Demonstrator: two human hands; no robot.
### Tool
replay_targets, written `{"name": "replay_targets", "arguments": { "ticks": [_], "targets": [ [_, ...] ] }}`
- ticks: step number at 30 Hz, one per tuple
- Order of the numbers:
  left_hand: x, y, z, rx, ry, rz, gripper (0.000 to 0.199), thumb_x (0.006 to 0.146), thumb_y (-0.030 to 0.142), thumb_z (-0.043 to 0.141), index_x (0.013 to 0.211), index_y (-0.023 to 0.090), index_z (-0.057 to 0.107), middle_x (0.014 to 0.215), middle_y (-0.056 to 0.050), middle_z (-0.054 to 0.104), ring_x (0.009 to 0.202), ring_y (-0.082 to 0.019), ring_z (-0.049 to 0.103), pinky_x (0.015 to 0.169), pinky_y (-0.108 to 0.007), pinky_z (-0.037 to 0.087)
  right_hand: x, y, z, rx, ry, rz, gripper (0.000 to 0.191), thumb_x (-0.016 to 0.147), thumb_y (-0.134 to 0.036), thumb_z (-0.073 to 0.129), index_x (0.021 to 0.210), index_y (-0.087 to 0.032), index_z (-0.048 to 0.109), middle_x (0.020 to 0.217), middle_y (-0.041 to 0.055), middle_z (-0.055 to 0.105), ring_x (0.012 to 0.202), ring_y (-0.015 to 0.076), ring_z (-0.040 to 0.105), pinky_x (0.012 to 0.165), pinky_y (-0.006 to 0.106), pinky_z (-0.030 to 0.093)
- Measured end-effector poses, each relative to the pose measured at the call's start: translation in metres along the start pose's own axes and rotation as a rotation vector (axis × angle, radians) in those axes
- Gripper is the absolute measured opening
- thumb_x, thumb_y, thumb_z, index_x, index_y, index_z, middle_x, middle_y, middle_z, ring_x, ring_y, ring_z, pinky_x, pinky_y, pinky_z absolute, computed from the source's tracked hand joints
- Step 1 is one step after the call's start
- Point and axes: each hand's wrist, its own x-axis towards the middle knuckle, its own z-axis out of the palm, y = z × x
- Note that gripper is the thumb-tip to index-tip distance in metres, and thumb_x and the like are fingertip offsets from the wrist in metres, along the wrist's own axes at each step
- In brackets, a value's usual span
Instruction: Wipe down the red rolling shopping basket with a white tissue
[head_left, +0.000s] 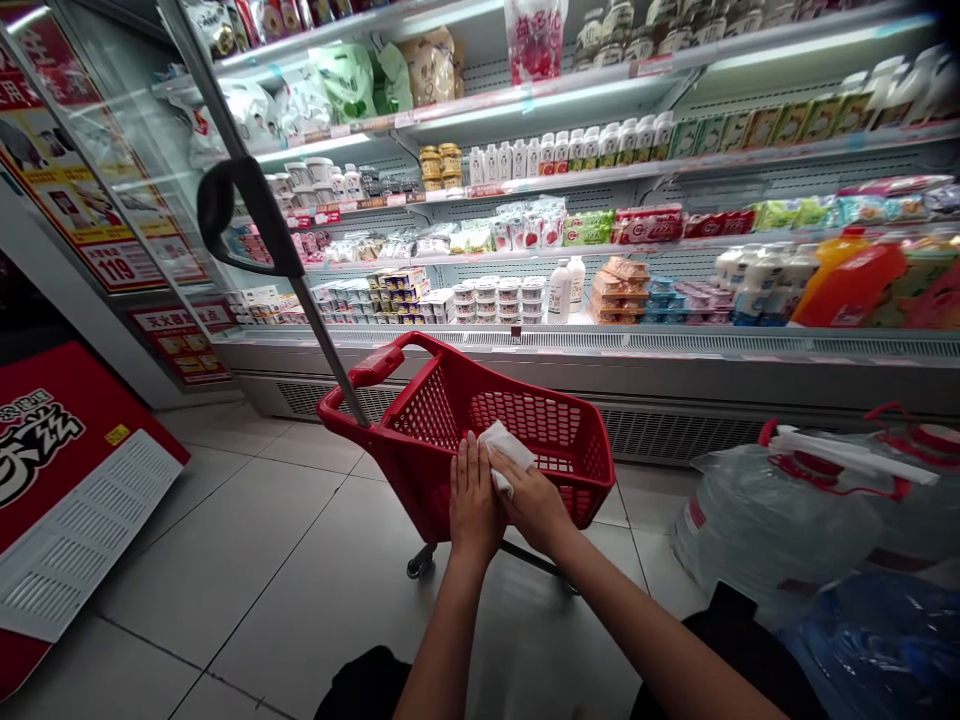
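A red plastic shopping basket cart (416, 485) stands on the tiled floor in front of me. My left hand (474, 490) lies with fingers stretched out against the near rim of its basket. Just to the right, my right hand (529, 495) presses a crumpled white wipe (506, 445) against the same rim, close beside my left hand. Part of the wipe is hidden under the right fingers. The cart's grey pole with a black handle (251, 215) rises at the left and leans toward the upper left.
Behind the cart runs a refrigerated shelf (465, 345) stocked with yogurt cups, bottles and packs. Large water jugs (780, 520) and a blue jug (885, 640) stand at the right. A red freezer chest (67, 480) is at the left. Grey tiles (247, 570) cover the floor.
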Motion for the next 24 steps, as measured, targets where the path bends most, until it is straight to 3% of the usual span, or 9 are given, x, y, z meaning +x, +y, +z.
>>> {"name": "replay_targets", "arguments": {
  "ticks": [5, 10, 15, 19, 24],
  "targets": [
    [-0.007, -0.012, -0.015, -0.065, -0.080, 0.082, 0.096, 0.084, 0.012, 0.056, 0.168, 0.019, 0.010, 0.176, -0.010, 0.008, 0.163, -0.028, 0.008, 0.131, -0.051, 0.023, -0.039, 0.032, -0.021, -0.049, 0.001, 0.042, 0.052, 0.106, -0.023, 0.041, 0.157, -0.025, 0.048, 0.155, 0.0051, 0.056, 0.131, 0.0255, 0.062, 0.111, 0.043, 0.050],
    [-0.017, -0.011, -0.027, -0.131, -0.103, 0.107, 0.094, 0.088, 0.015, 0.055, 0.168, 0.021, 0.006, 0.177, -0.009, 0.008, 0.163, -0.027, 0.006, 0.130, -0.051, 0.025, -0.091, 0.072, -0.047, -0.110, 0.049, 0.171, 0.049, 0.108, -0.030, 0.037, 0.155, -0.032, 0.049, 0.152, -0.0003, 0.059, 0.131, 0.0240, 0.062, 0.101, 0.039, 0.058],
    [-0.015, -0.004, -0.025, -0.161, -0.094, 0.097, 0.093, 0.090, 0.020, 0.057, 0.168, 0.019, 0.006, 0.177, -0.011, 0.004, 0.163, -0.029, 0.003, 0.130, -0.052, 0.025, -0.116, 0.082, -0.059, -0.111, 0.085, 0.307, 0.046, 0.110, -0.038, 0.035, 0.151, -0.034, 0.054, 0.147, -0.0016, 0.064, 0.126, 0.0252, 0.066, 0.094, 0.039, 0.062],
    [-0.008, -0.002, -0.017, -0.118, -0.063, 0.045, 0.099, 0.084, 0.023, 0.064, 0.167, 0.014, 0.011, 0.176, -0.015, 0.001, 0.162, -0.033, 0.004, 0.131, -0.054, 0.020, -0.098, 0.064, -0.051, -0.093, 0.095, 0.271, 0.046, 0.110, -0.037, 0.033, 0.147, -0.029, 0.059, 0.143, 0.0015, 0.067, 0.124, 0.0254, 0.067, 0.098, 0.041, 0.059],
    [-0.001, -0.007, -0.006, -0.063, -0.070, -0.006, 0.099, 0.080, 0.020, 0.063, 0.166, 0.009, 0.014, 0.175, -0.017, 0.008, 0.162, -0.033, 0.004, 0.131, -0.054, 0.019, -0.032, 0.013, -0.022, -0.109, -0.013, 0.089, 0.047, 0.106, -0.027, 0.042, 0.150, -0.019, 0.056, 0.149, 0.0069, 0.062, 0.125, 0.0257, 0.066, 0.104, 0.040, 0.055]
  ]
}}
